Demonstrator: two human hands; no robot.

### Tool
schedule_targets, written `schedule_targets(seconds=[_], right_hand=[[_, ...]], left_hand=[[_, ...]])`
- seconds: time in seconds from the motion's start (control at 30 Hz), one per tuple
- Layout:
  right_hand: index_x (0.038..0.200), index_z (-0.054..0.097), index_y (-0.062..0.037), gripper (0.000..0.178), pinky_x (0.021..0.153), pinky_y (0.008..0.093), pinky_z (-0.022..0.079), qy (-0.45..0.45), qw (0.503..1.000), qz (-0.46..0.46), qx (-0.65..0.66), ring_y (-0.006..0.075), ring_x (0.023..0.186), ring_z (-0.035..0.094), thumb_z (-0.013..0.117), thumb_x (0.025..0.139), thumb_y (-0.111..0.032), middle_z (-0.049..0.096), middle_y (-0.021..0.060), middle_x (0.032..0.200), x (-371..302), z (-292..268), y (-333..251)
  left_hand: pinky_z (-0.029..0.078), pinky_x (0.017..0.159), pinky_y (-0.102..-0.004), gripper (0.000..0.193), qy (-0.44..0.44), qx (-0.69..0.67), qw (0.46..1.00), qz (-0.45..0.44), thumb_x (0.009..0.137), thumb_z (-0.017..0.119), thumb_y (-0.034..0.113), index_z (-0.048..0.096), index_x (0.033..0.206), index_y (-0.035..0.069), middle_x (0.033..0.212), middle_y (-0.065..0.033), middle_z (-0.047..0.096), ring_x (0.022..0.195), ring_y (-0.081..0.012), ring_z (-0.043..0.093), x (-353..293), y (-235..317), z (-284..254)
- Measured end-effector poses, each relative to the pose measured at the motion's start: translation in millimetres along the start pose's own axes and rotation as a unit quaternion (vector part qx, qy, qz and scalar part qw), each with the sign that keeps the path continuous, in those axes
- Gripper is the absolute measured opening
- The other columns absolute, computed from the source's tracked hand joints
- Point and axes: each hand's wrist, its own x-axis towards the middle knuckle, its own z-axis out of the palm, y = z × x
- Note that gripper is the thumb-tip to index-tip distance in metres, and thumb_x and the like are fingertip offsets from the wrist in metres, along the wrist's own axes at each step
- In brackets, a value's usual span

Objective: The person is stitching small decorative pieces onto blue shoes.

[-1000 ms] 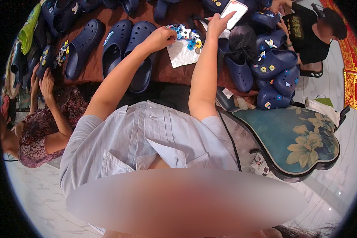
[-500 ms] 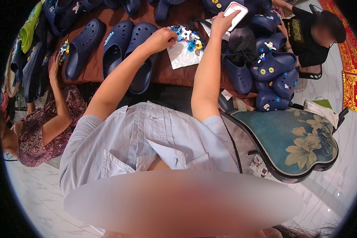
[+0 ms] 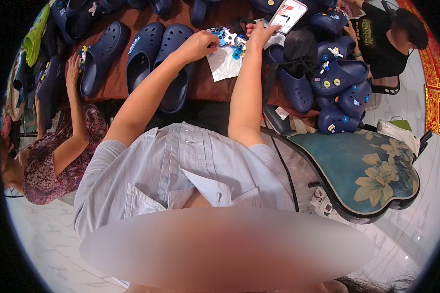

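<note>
while left hand point(image 3: 199, 45) pinches charms point(image 3: 228, 39) on plastic bag point(image 3: 223, 63), right hand point(image 3: 260, 34) open, touching phone point(image 3: 288, 14); plain clogs point(image 3: 151, 56) still undecorated.

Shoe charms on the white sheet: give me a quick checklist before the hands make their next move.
1. Left hand at the shoe charms: ok.
2. Charm held between its fingers: cannot tell.
3. Right hand free of the phone: ok, beside it.
4. White sheet flat on the brown table: ok.
5. Navy clogs within reach beside the sheet: ok.
6. Co-worker's hand away from the sheet: ok.
</note>
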Motion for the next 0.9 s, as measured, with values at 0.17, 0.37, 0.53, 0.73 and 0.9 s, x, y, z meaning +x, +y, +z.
schedule_targets(seconds=[0.17,0.37,0.53,0.73,0.9], right_hand=[[0.155,-0.014,-0.0218,0.093,0.04,0.0236,0.038,0.045,0.998,-0.003,0.045,0.0127,0.047,0.05,0.05,0.089,-0.002,0.059,0.0128,0.069,21,-11,1],[0.156,-0.009,-0.0205,0.091,0.04,0.0237,0.037,0.046,0.998,0.017,0.035,0.0127,0.048,0.05,0.048,0.088,-0.001,0.059,0.0122,0.068,27,-14,-1],[0.156,-0.008,-0.0153,0.089,0.043,0.0243,0.039,0.0,1.0,-0.005,0.026,0.0133,0.049,0.052,0.048,0.089,-0.001,0.06,0.0125,0.067,0,-5,3],[0.155,-0.008,-0.0107,0.088,0.042,0.0247,0.039,-0.018,1.0,-0.014,0.0,0.0127,0.048,0.05,0.048,0.088,-0.001,0.061,0.0123,0.066,-15,2,5],[0.155,-0.009,-0.0101,0.09,0.042,0.0247,0.04,-0.015,1.0,-0.021,0.005,0.0126,0.047,0.05,0.048,0.086,0.0,0.061,0.013,0.066,-12,-4,6]], left_hand=[[0.049,0.079,-0.0417,0.016,0.011,0.001,1.0,0.012,0.078,0.071,0.008,0.068,0.092,0.001,0.088,-0.0152,0.067,0.087,-0.0336,0.062,1,-1,2],[0.049,0.079,-0.0417,0.016,0.002,0.002,1.0,0.0,0.078,0.071,0.008,0.068,0.093,0.001,0.088,-0.0152,0.067,0.087,-0.0334,0.062,1,3,-1],[0.05,0.079,-0.042,0.017,0.001,0.012,1.0,-0.018,0.078,0.072,0.009,0.068,0.093,0.001,0.088,-0.0157,0.067,0.087,-0.0334,0.062,1,6,-3],[0.049,0.081,-0.0424,0.018,0.009,0.018,1.0,-0.008,0.079,0.072,0.01,0.069,0.094,0.001,0.09,-0.0167,0.067,0.088,-0.0342,0.062,-1,7,-4],[0.049,0.081,-0.0426,0.018,-0.001,0.005,1.0,-0.008,0.079,0.072,0.011,0.069,0.094,0.0,0.09,-0.0167,0.068,0.089,-0.0343,0.062,0,5,-3]])
